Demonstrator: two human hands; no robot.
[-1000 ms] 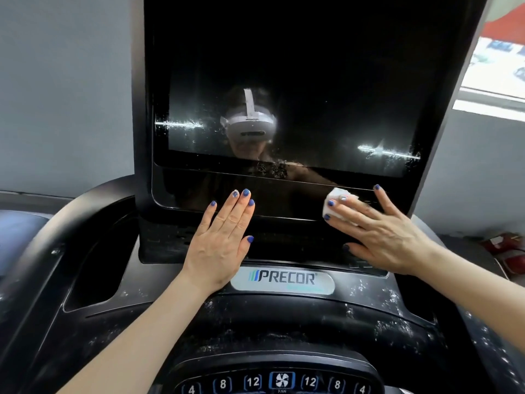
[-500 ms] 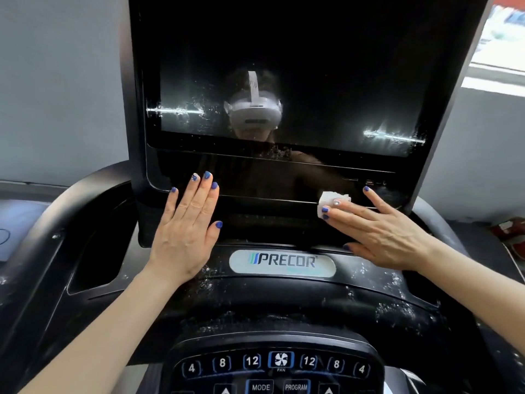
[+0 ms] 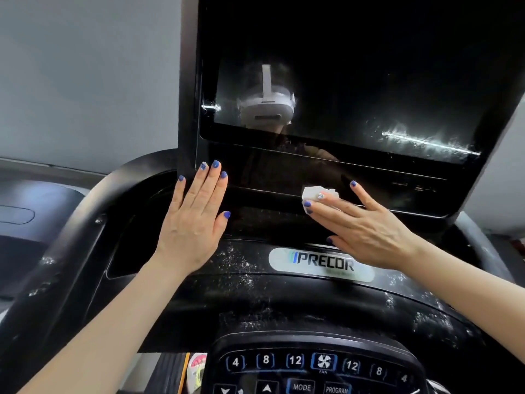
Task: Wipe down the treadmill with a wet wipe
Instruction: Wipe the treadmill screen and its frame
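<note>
grey wall (image 3: 85,75) sits behind the black treadmill (image 3: 284,302) and its dark screen (image 3: 355,81). my left hand (image 3: 193,223) lies flat, fingers straight and together, on the screen's lower left corner. my right hand (image 3: 360,223), fingers spread, presses the white wet wipe (image 3: 314,192) against the panel under the screen, above the precor badge (image 3: 321,264).

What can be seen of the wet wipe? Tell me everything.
The wet wipe is a small white wad, crumpled, soft like damp tissue. It lies pressed flat against the glossy black panel under the treadmill's screen, left of that panel's middle. The straight fingers of the right hand cover most of it, so only its upper left part shows. The left hand rests apart from it.
</note>
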